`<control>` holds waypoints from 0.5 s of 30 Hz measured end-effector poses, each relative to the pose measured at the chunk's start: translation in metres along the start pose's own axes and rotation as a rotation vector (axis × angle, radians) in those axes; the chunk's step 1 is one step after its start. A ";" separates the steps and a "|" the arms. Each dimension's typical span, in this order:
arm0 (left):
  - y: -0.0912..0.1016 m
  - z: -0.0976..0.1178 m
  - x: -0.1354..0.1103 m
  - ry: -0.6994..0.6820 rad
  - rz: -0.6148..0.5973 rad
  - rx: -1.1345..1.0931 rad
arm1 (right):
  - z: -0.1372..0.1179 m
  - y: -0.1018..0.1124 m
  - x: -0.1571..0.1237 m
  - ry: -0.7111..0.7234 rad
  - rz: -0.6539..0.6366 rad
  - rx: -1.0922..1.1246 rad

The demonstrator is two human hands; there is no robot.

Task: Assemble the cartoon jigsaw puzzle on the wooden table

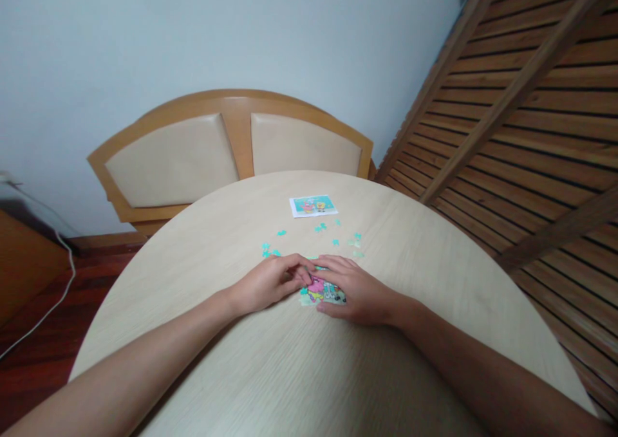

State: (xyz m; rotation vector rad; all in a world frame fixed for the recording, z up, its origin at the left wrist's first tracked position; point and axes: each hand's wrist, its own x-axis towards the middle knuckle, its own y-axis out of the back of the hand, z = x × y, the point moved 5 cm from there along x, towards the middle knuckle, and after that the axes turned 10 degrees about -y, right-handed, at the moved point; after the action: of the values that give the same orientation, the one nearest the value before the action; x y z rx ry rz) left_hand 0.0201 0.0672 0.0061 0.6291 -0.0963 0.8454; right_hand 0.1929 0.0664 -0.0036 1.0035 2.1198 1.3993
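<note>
A partly joined jigsaw puzzle (316,289) with pink, teal and yellow cartoon art lies flat on the table in front of me. My right hand (355,289) rests over its right side, fingers stretched out across the top and thumb along the lower edge. At the upper left edge is my left hand (277,281), its fingers bent together with the tips touching the puzzle. Whatever sits between those fingertips is hidden. Beyond the hands, several loose teal puzzle pieces (320,228) are scattered, some near the left knuckles.
A printed picture card (315,206) with cartoon figures lies farther back on the round wooden table (212,372). Behind the table stands a padded bench back (309,142) against the wall. A slatted wooden screen (521,121) leans at the right; a white cable (70,273) runs down the left.
</note>
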 end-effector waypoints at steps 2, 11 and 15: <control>0.001 0.004 0.000 -0.029 -0.009 0.094 | 0.000 0.000 0.000 0.008 0.005 0.000; 0.000 0.013 0.002 -0.076 -0.030 0.349 | -0.001 0.000 0.001 0.006 0.012 -0.006; -0.001 0.014 0.002 -0.087 -0.043 0.374 | -0.001 0.000 0.001 0.017 0.016 0.005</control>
State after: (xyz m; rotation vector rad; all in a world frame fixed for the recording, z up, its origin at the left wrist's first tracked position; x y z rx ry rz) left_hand 0.0247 0.0604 0.0176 1.0161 -0.0022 0.8001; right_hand 0.1921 0.0666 -0.0032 1.0165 2.1328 1.4161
